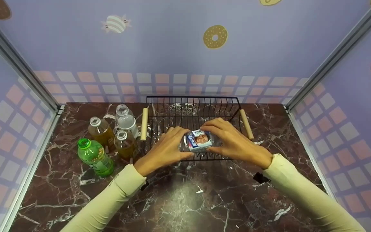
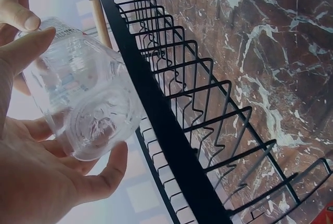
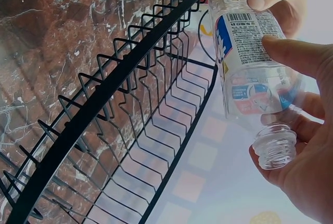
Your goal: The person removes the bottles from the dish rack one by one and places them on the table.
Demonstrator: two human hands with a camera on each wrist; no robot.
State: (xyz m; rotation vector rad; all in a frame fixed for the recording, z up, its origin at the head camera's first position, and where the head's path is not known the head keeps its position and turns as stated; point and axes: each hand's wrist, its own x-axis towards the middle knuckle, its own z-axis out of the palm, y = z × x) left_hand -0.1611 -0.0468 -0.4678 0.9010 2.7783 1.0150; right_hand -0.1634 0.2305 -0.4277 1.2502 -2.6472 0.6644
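A clear plastic bottle (image 1: 201, 140) with a blue-and-white label lies on its side in the air, held in both hands above a black wire basket (image 1: 192, 96). My left hand (image 1: 167, 146) grips its base end, thumb on the near side. At the neck end my right hand (image 1: 233, 140) holds it, thumb and fingers on opposite sides. The right wrist view shows the bottle's threaded mouth (image 3: 276, 148) without a cap, near the right palm. In the left wrist view the ridged bottom of the bottle (image 2: 96, 122) shows; no liquid is visible inside.
Left of the basket stand a green-capped green bottle (image 1: 96, 158), two uncapped bottles with amber liquid (image 1: 101, 132) (image 1: 126, 146) and an uncapped clear bottle (image 1: 127, 120). Wooden handles (image 1: 144, 124) flank the basket on the marble-patterned table (image 1: 185, 199). Patterned walls (image 1: 172, 48) enclose three sides.
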